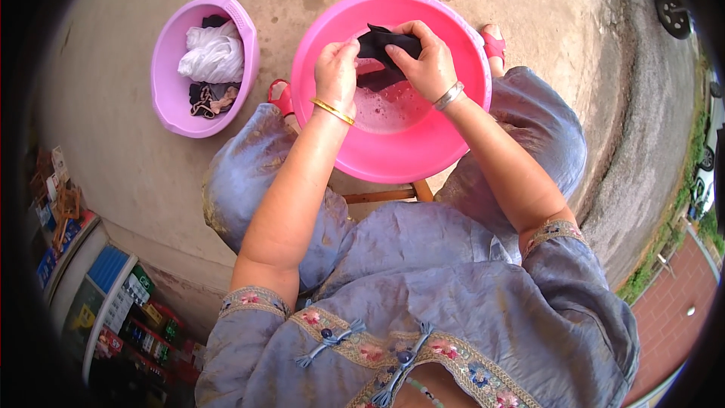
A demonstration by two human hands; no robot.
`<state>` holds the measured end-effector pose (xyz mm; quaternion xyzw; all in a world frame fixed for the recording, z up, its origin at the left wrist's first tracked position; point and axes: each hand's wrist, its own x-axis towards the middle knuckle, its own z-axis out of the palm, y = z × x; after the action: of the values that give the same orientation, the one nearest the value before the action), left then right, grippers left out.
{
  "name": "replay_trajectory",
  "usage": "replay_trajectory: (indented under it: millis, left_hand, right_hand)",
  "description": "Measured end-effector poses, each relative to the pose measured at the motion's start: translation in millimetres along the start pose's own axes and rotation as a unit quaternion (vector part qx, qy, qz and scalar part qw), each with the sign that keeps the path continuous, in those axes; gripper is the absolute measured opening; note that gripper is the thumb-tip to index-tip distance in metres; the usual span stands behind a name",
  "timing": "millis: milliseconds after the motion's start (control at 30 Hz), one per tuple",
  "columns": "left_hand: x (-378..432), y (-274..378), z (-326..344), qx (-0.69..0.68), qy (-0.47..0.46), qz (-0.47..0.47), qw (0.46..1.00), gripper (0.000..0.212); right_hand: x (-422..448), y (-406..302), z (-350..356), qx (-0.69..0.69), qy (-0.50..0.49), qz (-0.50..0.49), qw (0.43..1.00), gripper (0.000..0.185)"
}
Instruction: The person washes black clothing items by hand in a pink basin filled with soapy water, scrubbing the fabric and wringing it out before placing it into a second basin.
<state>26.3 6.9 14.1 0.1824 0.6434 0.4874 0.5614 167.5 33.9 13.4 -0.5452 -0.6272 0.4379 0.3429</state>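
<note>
Both my hands are over a large pink plastic basin that holds sudsy water. A dark wet piece of cloth is stretched between them, and part of it hangs lower inside the basin. My left hand pinches the cloth's left end between thumb and fingers. On the right side, my right hand grips it with the thumb on top and the fingers behind. Whether the cloth's lower part touches the water, I cannot tell.
A smaller lilac plastic basin stands on the concrete floor to the left, holding white cloth and dark garments. Below the pink basin shows a wooden stool bar. Shelves with bottles stand lower left; a road with parked cars runs right.
</note>
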Motion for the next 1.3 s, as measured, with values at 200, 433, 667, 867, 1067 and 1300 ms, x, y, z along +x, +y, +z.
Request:
replay_trajectory:
  millis: [200, 433, 667, 867, 1067, 1300]
  left_hand:
    - [-4, 3, 2, -0.132, -0.129, -0.124, 0.975, 0.026]
    - [11, -6, -9, -0.199, -0.171, -0.035, 0.964, 0.031]
    - [3, 9, -5, -0.198, -0.174, -0.119, 0.957, 0.036]
    - [4, 12, -3, -0.227, -0.201, -0.097, 0.948, 0.036]
    - [0, 16, 0, -0.146, -0.237, -0.029, 0.96, 0.021]
    - [-4, 22, -3, -0.127, -0.21, -0.031, 0.969, 0.013]
  right_hand:
    - [-25, -16, 17, -0.079, -0.05, -0.144, 0.985, 0.036]
    - [-21, -14, 10, 0.061, -0.085, 0.0, 0.994, 0.028]
    - [-10, 4, 8, -0.004, -0.044, 0.039, 0.998, 0.019]
    - [-6, 14, 12, 0.252, -0.091, 0.111, 0.957, 0.015]
    - [-6, 7, 4, 0.421, -0.107, 0.212, 0.875, 0.011]
    - [-4, 5, 1, 0.442, -0.134, 0.206, 0.863, 0.011]
